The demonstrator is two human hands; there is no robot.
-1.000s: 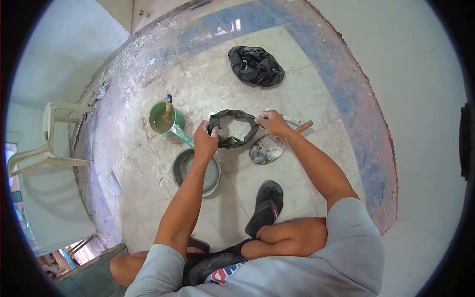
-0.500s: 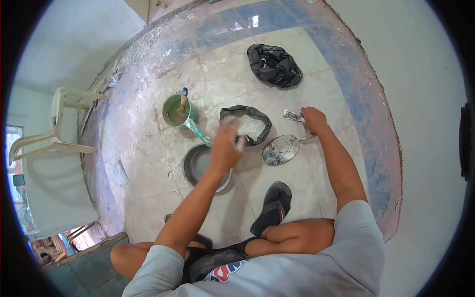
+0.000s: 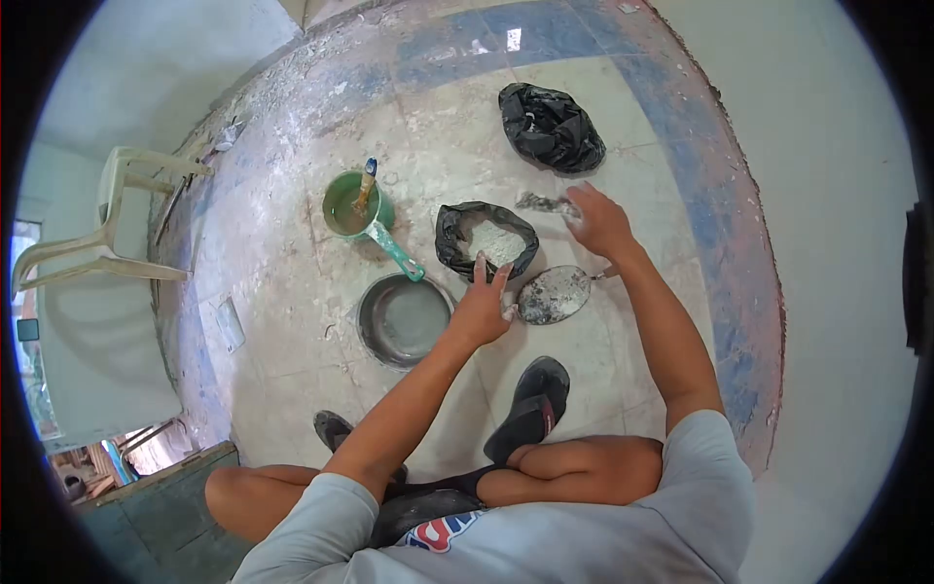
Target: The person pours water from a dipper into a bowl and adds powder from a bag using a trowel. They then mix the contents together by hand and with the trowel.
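My left hand [image 3: 482, 310] is at the near rim of an open black plastic bag [image 3: 457, 255] holding white powder [image 3: 496, 243]. Two of its fingers stretch over the rim and the thumb stands apart. My right hand [image 3: 601, 226] is closed around a putty knife [image 3: 548, 204], its crusted blade pointing left, beyond the bag's right side. Below that hand a rounded, stained trowel [image 3: 553, 295] lies on the floor. Left of my left hand stands a round grey basin [image 3: 368, 336] with a smooth grey inside.
A green dipper [image 3: 381, 209] holds murky liquid and a paintbrush [image 3: 365, 185]. Farther off sits a second black plastic bag [image 3: 552, 128]. A plastic chair [image 3: 107, 224] stands at left. My sandalled foot [image 3: 533, 409] is near the basin. Debris litters the tiled floor along the far wall.
My left hand has moved right and down from above the basin's edge to the bag's near rim. My right hand has shifted up and left, turning the putty knife.
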